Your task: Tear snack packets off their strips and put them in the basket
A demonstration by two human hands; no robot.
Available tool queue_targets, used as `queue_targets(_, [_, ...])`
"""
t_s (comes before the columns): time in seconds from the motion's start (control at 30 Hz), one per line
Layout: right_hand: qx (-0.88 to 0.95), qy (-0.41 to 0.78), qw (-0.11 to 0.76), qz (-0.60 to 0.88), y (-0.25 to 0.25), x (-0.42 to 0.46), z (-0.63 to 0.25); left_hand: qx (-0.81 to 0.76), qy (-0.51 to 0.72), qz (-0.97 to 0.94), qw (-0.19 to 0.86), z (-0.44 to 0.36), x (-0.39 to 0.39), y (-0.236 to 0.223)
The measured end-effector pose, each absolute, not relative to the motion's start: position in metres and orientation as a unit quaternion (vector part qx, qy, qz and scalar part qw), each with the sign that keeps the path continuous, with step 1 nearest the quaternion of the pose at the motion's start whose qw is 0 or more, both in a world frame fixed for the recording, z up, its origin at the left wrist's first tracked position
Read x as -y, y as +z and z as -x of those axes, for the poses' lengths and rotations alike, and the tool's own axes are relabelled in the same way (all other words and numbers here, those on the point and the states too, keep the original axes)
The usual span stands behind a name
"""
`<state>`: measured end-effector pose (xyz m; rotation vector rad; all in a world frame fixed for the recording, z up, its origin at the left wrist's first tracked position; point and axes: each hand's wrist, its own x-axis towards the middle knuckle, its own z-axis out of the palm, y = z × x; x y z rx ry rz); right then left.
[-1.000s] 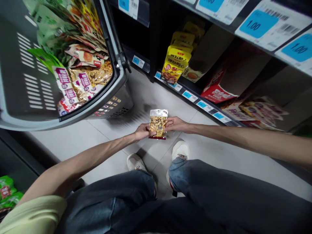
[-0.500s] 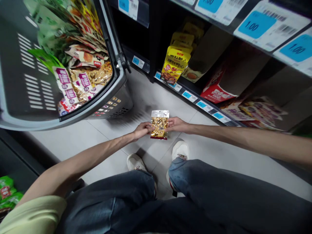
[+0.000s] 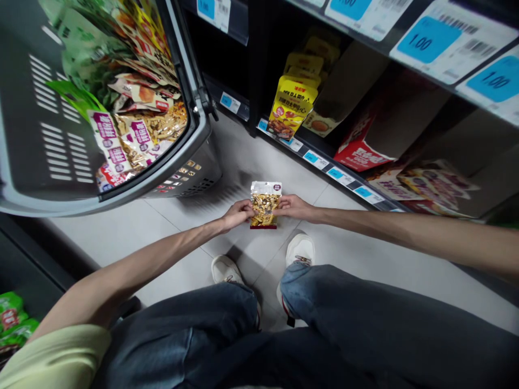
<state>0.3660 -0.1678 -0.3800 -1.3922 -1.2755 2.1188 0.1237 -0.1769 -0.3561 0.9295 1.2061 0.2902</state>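
A small snack packet [image 3: 265, 208] with a pale top, shiny golden-brown contents and a dark red bottom edge hangs above the floor, between my two hands. My left hand [image 3: 239, 214] pinches its left side, thumb in front. On the opposite side my right hand [image 3: 294, 208] grips the packet's edge with closed fingers. The fingers behind the packet are hidden. To the upper left stands a grey shopping basket [image 3: 162, 181] holding many packets, among them purple-and-white snack packets [image 3: 140, 135] with similar golden contents.
A dark shelf unit [image 3: 259, 81] runs along the upper right with price labels [image 3: 316, 160]. On its bottom level are yellow packets [image 3: 292, 108], a red box [image 3: 363, 148] and loose packets [image 3: 438, 183]. Green packets [image 3: 16, 321] lie at the lower left. My shoes [image 3: 300, 249] stand on the tiled floor [image 3: 174, 221].
The packet has shifted very slightly to the right and its tilt has changed, so a dark round mark now shows at its top. Both hands keep hold of it; the basket is unmoved.
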Motion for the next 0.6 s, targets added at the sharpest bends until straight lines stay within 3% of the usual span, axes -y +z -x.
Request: queue_targets(0.6, [0.403,0.739,0.117,0.528,-0.355,0.162,-0.358,-0.578,0.166,-0.436,0.669,-0.126,0.182,-0.360])
